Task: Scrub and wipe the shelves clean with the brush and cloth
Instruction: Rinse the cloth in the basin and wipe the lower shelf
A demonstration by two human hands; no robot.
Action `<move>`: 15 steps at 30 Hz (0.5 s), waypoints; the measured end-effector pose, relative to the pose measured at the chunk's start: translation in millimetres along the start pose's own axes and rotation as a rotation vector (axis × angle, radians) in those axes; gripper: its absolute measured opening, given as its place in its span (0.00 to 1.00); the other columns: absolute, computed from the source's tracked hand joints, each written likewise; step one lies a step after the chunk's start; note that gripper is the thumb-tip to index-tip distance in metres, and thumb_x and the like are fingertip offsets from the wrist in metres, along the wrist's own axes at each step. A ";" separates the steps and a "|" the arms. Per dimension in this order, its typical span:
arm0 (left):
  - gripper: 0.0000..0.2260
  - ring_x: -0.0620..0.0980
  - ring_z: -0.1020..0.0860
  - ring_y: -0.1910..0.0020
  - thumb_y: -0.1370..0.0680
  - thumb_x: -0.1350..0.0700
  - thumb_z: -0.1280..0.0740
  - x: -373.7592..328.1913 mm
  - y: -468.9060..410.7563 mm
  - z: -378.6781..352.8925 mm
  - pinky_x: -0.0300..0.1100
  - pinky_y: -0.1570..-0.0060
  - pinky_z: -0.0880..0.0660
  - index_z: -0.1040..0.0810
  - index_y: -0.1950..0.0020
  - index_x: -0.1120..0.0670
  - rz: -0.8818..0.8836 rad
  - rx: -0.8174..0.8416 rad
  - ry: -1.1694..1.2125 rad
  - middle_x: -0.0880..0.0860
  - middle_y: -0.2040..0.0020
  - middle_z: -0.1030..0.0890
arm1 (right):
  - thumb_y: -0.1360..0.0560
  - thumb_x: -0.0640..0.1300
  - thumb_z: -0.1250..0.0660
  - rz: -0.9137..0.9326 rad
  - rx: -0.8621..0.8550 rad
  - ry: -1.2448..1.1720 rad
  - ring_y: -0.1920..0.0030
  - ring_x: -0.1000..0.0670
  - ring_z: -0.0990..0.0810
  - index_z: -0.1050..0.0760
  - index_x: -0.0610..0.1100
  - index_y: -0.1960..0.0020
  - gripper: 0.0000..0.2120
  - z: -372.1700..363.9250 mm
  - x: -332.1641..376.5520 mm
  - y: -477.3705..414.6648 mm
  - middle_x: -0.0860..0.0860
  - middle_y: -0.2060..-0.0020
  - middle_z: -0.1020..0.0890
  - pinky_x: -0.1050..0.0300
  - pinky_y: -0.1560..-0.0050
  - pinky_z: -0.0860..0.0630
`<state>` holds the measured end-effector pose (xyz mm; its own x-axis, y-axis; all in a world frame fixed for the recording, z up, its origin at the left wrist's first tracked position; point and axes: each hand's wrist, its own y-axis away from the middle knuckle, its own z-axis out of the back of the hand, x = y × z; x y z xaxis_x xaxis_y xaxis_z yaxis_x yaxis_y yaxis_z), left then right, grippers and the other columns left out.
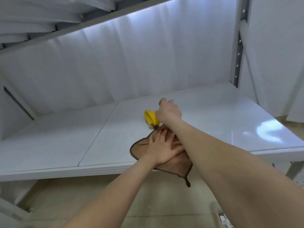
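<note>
left hand (162, 149) flat, fingers spread, pressing down on the brown cloth (139, 148) at the front edge of the white shelf (65, 145), one corner dangling off | right hand (168, 111) curled round the yellow brush (150, 117), which sits on the shelf just behind the cloth
</note>
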<state>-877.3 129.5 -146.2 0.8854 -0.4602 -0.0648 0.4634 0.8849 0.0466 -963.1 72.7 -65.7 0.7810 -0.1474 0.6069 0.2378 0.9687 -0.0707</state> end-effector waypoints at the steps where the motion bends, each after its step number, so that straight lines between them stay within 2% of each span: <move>1: 0.34 0.50 0.58 0.23 0.24 0.33 0.54 -6.1 -1.1 0.7 0.55 0.27 0.58 0.56 0.22 0.47 -0.024 -0.005 0.002 0.51 0.22 0.52 | 0.23 0.49 0.39 0.009 0.004 -0.008 0.35 0.41 0.32 0.37 0.49 0.30 0.23 2.6 4.4 -3.2 0.45 0.34 0.34 0.50 0.44 0.32; 4: 0.30 0.51 0.55 0.23 0.21 0.39 0.50 -6.6 -5.6 3.8 0.55 0.26 0.57 0.51 0.23 0.50 -0.067 -0.020 -0.001 0.53 0.22 0.50 | 0.27 0.57 0.35 0.035 0.159 0.050 0.36 0.40 0.30 0.38 0.52 0.28 0.29 -0.1 14.0 -9.9 0.46 0.35 0.35 0.50 0.47 0.31; 6: 0.28 0.52 0.50 0.24 0.21 0.43 0.48 -5.7 -3.0 9.1 0.51 0.26 0.55 0.45 0.24 0.55 -0.059 0.012 0.017 0.56 0.24 0.45 | 0.26 0.51 0.34 0.061 0.220 0.118 0.38 0.42 0.28 0.37 0.50 0.29 0.27 -15.2 16.9 -8.0 0.46 0.36 0.31 0.52 0.51 0.31; 8: 0.32 0.51 0.47 0.25 0.27 0.41 0.51 -4.7 -2.0 13.4 0.48 0.27 0.53 0.42 0.26 0.55 -0.046 0.058 0.154 0.54 0.25 0.41 | 0.25 0.43 0.35 0.050 0.198 0.099 0.40 0.43 0.26 0.37 0.47 0.30 0.25 -25.4 16.0 -6.2 0.46 0.38 0.27 0.53 0.52 0.31; 10: 0.34 0.49 0.47 0.25 0.30 0.40 0.54 -3.0 -5.1 14.7 0.48 0.27 0.52 0.42 0.26 0.52 -0.076 0.055 0.153 0.51 0.25 0.40 | 0.26 0.38 0.35 0.036 0.144 0.083 0.40 0.42 0.26 0.36 0.46 0.30 0.26 -26.2 13.3 -3.7 0.45 0.39 0.26 0.53 0.53 0.30; 13: 0.24 0.48 0.47 0.25 0.20 0.45 0.49 -4.7 -12.2 10.2 0.50 0.26 0.53 0.43 0.26 0.51 -0.115 -0.002 0.094 0.50 0.25 0.40 | 0.27 0.36 0.35 0.004 0.079 0.060 0.38 0.43 0.26 0.31 0.46 0.31 0.24 -15.6 7.6 -1.1 0.45 0.38 0.26 0.54 0.50 0.28; 15: 0.20 0.47 0.47 0.25 0.18 0.49 0.49 -13.6 -18.4 7.9 0.49 0.26 0.52 0.43 0.26 0.51 -0.142 -0.043 0.101 0.49 0.25 0.40 | 0.25 0.35 0.38 -0.046 0.010 0.023 0.37 0.44 0.26 0.28 0.45 0.33 0.21 -4.8 -0.1 -0.8 0.45 0.37 0.25 0.55 0.46 0.28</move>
<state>-897.6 118.9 -138.3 0.8022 -0.5730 -0.1678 0.5794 0.8149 -0.0128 -960.6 71.0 -69.5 0.7827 -0.1962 0.5907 0.2681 0.9627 -0.0356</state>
